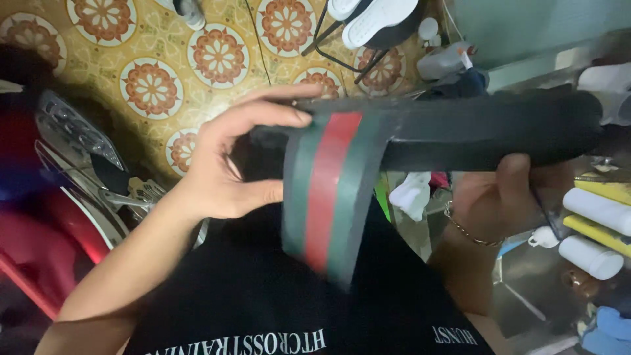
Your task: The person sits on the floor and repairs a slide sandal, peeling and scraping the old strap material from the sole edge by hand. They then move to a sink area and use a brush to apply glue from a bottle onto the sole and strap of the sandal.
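I hold a black slide sandal [460,128] sideways in front of me, its sole edge facing the camera. Its wide strap [325,190], striped green, red and green, hangs down from the sole. My left hand [227,164] grips the left end of the sandal, thumb under and fingers over the top. At the other end, my right hand [499,194], wearing a thin bracelet on the wrist, clasps the sole from below. My black shirt with white lettering fills the bottom of the view.
A patterned tile floor [151,66] lies beyond. White sandals [374,16] rest on a dark stand at top. A white bottle [444,62] stands near them. White and yellow rolls [595,220] lie at right, a red chair frame [26,269] at left.
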